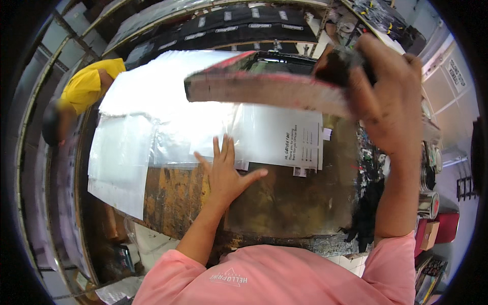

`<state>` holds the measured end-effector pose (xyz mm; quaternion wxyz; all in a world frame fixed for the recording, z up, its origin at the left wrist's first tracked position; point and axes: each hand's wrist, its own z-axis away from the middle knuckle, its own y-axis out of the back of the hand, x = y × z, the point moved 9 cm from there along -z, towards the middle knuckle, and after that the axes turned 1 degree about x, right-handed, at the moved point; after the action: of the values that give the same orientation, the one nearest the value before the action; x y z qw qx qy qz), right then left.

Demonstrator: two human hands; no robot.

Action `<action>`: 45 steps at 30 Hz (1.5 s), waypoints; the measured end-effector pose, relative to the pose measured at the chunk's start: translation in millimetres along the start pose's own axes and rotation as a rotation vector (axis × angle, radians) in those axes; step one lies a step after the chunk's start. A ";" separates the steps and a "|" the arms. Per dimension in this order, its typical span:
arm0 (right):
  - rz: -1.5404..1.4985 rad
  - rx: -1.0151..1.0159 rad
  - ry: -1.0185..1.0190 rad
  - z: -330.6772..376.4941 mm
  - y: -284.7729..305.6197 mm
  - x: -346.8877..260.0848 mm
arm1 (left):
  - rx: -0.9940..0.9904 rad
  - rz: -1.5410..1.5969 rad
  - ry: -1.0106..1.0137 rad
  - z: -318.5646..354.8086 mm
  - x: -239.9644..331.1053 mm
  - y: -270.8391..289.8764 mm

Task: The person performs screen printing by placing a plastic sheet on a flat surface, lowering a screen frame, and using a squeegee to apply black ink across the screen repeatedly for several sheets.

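My right hand [389,96], slightly blurred, grips the right end of a raised screen printing frame [269,90] with a pale, red-stained near edge. A dark brown piece [333,65], whose kind I cannot make out, is by its fingers. Below the frame, a whitish plastic bag [269,134] with dark print at its right end lies on the stained table [290,208]. My left hand [221,170] is spread at the bag's near left edge, fingertips on the plastic and thumb pointing right. The frame partly hides the bag's far side.
Stacked whitish plastic sheets [147,86] cover the table's left side, some overhanging its near edge [119,175]. Someone in a yellow shirt [86,86] leans in at the far left. Racks with black items [229,25] stand behind. Cans [428,204] are at the right.
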<state>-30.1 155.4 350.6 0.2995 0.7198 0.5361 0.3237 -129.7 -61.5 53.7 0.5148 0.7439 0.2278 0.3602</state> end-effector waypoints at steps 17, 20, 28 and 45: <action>-0.212 0.159 -0.213 -21.7 14.6 -16.5 | 0.495 -0.428 0.441 16.2 -288.2 111.0; -0.023 0.087 -0.125 -10.5 26.1 -21.0 | -0.006 -0.056 -0.202 -12.4 -82.4 25.8; -0.138 -0.037 -0.068 -16.4 19.2 -3.9 | -0.170 0.099 -0.467 -25.0 101.0 -79.3; -0.130 0.007 -0.008 2.4 7.3 14.2 | -0.062 0.232 -0.514 -3.4 160.4 -81.1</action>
<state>-20.9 167.1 356.9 0.3196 0.6858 0.5816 0.2989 -27.6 84.1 27.4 0.5334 0.8158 -0.0081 0.2233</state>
